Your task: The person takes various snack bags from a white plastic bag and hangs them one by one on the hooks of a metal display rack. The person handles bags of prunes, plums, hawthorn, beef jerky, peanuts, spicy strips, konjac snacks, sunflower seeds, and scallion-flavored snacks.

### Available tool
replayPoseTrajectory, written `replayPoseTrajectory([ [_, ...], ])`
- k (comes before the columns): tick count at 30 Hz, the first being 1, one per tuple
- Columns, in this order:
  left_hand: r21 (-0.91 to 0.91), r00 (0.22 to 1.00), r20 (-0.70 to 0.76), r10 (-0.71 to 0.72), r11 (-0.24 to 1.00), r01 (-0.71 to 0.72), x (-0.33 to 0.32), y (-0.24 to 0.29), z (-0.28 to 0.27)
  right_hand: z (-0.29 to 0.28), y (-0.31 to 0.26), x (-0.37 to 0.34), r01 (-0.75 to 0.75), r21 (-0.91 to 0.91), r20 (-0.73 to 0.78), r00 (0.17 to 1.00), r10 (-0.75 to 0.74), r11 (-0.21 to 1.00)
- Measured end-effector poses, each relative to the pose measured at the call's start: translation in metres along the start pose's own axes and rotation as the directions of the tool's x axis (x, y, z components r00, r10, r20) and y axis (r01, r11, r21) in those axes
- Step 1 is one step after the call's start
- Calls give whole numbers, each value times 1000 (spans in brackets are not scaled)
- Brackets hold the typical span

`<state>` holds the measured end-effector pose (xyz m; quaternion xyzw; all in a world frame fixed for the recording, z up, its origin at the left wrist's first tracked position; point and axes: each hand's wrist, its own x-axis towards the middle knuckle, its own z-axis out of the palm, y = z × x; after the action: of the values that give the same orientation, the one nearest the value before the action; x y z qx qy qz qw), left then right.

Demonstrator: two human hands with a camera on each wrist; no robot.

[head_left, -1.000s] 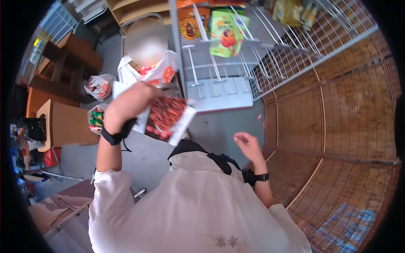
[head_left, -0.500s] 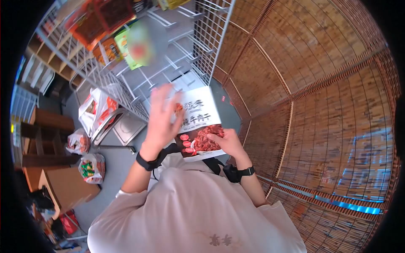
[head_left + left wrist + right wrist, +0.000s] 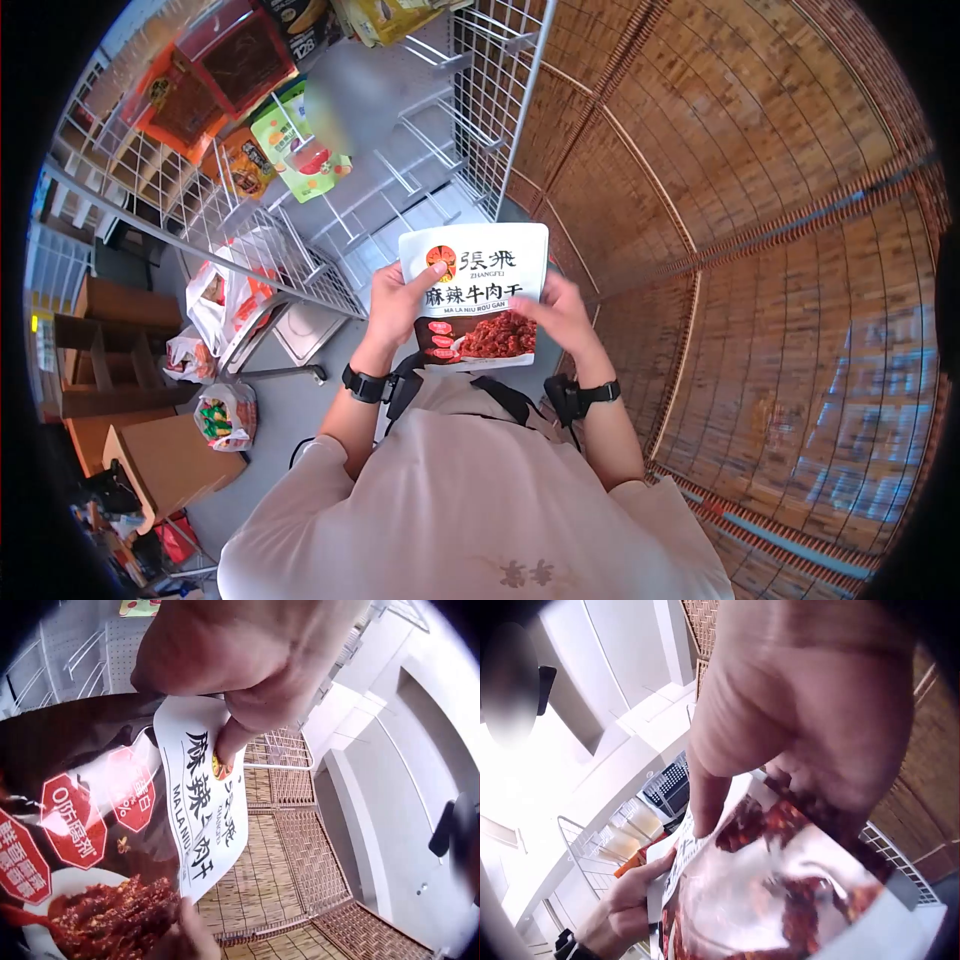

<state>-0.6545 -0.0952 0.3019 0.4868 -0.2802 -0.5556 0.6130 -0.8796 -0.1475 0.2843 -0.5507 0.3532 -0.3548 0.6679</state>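
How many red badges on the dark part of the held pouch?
3, stacked left of the meat picture on the pouch: top badge, middle badge, bottom badge. Any on its back would be hidden.

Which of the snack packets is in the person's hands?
The white-and-brown packet printed ZHANGFEI, pinched by the left hand and right hand. The others, such as the green packet, are up at the rack, touched by neither hand.
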Motion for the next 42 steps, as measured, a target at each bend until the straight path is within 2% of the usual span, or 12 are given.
replayPoseTrajectory([
  [3,45,999,-39,13,999,-11,26,6,-9,12,-17,62,80,94,-9,997,-80,992],
  [5,70,998,-65,4,998,0,49,10,-18,17,-9,105,36,-162,-21,999,-40,986],
  [9,86,992,-128,-20,996,31,104,22,-48,37,-9,171,-37,-41,-24,999,36,998],
  [14,83,993,-110,-41,995,50,165,16,-97,49,10,257,-87,-31,79,993,89,996],
  [16,-56,984,-141,-111,993,104,182,11,-109,53,18,283,-91,-30,122,988,94,995],
  [20,0,975,-221,-14,1000,14,204,20,-117,58,11,333,-106,-76,214,969,120,992],
  [23,27,962,-269,43,999,-37,213,30,-116,57,0,359,-39,-199,298,950,98,979],
  [27,99,943,-295,152,987,-128,222,48,-106,58,-10,385,-38,-104,379,922,75,994],
  [29,121,926,-332,182,981,-150,227,45,-106,58,-20,393,-73,-156,404,905,131,985],
  [36,-32,849,-491,198,969,-245,228,31,-96,58,-23,416,-133,-219,533,813,233,967],
  [38,-33,834,-512,205,966,-258,225,28,-90,58,-25,419,-108,-207,605,767,214,972],
  [42,-10,788,-568,237,955,-295,226,17,-83,55,-24,427,-66,-329,611,746,266,942],
])
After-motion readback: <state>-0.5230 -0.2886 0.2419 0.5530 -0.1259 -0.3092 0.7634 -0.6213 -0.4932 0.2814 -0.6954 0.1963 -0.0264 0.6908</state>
